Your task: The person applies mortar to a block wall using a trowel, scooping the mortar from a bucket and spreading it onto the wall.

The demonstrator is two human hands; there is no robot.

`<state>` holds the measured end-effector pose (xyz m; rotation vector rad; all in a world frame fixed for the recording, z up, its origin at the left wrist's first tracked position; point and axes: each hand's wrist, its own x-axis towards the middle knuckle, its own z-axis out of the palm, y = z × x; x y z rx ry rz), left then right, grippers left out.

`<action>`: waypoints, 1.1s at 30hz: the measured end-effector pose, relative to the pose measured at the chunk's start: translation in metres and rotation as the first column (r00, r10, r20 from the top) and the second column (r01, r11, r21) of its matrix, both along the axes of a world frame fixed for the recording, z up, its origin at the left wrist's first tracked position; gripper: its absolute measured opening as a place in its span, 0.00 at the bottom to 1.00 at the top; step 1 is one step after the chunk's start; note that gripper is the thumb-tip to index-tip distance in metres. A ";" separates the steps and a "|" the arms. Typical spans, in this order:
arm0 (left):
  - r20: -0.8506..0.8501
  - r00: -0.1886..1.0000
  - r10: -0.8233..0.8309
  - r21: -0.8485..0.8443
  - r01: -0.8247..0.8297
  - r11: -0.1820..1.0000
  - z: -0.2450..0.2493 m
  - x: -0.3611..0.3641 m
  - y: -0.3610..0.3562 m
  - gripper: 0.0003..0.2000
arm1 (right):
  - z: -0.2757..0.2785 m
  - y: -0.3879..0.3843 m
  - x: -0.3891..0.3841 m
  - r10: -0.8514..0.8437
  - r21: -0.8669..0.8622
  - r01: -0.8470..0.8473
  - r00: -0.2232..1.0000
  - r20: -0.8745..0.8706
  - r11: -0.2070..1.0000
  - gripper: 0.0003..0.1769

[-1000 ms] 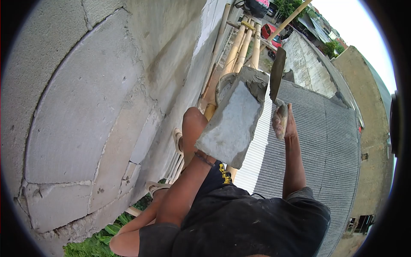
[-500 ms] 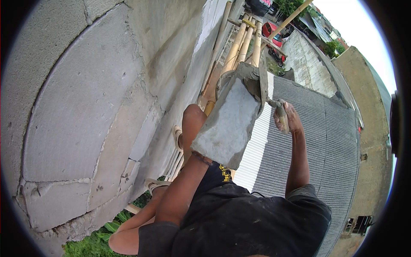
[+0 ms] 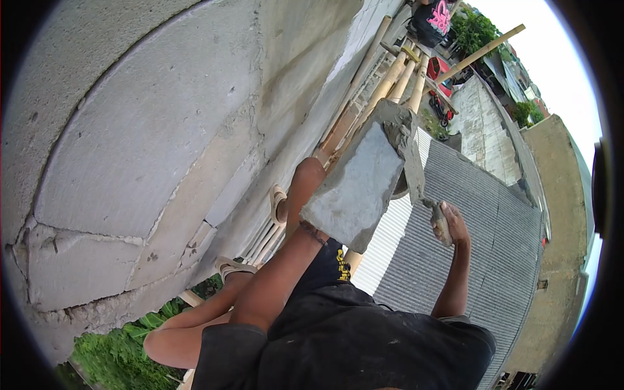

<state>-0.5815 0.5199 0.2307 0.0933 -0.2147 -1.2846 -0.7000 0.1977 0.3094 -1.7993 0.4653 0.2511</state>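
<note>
My left forearm, with a dark band at the wrist, reaches under a grey rectangular slab smeared with wet mortar. The slab hides my left hand and its fingers. Thick mortar is heaped at the slab's far right corner. My right hand, dusted with grey, is closed round the handle of a trowel. The trowel's mortar-coated blade is beside the slab's right edge; whether they touch is unclear.
A block wall fills the left side. Bamboo poles run ahead, near a person in a dark shirt. Below on the right lies a corrugated roof. My bent legs and sandals are beside the wall.
The trowel and my right hand have moved down and slightly right in view. More mortar shows at the slab's far corner. The camera view has shifted, showing more of the other person.
</note>
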 end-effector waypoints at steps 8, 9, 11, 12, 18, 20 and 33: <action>-0.129 0.811 0.570 0.103 -0.561 0.821 -0.024 -0.028 0.053 0.23 | -0.017 0.039 0.055 0.012 -0.613 -0.046 0.998 -0.060 0.789 0.20; -0.137 0.782 0.609 0.112 -0.598 0.793 -0.027 -0.035 0.067 0.23 | -0.016 0.047 0.063 0.037 -0.658 -0.057 0.998 -0.043 0.751 0.21; -0.152 0.750 0.644 0.111 -0.634 0.765 -0.028 -0.045 0.079 0.23 | -0.022 0.050 0.081 0.072 -0.624 -0.095 0.995 -0.062 0.776 0.22; -0.157 0.745 0.648 0.101 -0.641 0.761 -0.029 -0.054 0.082 0.23 | -0.024 0.053 0.091 0.105 -0.603 -0.157 0.987 -0.121 0.782 0.23; -0.165 0.740 0.652 0.030 -0.657 0.753 -0.029 -0.104 0.153 0.23 | -0.078 0.018 0.128 0.157 -0.709 -0.370 0.924 -0.349 0.601 0.27; -0.163 0.747 0.645 0.010 -0.652 0.758 -0.029 -0.110 0.160 0.23 | -0.114 -0.030 0.134 0.237 -0.795 -0.383 0.923 -0.304 0.471 0.30; -0.133 0.807 0.576 -0.132 -0.590 0.797 -0.021 -0.102 0.159 0.24 | -0.020 0.125 0.094 0.389 -0.604 -0.174 0.888 0.245 0.778 0.25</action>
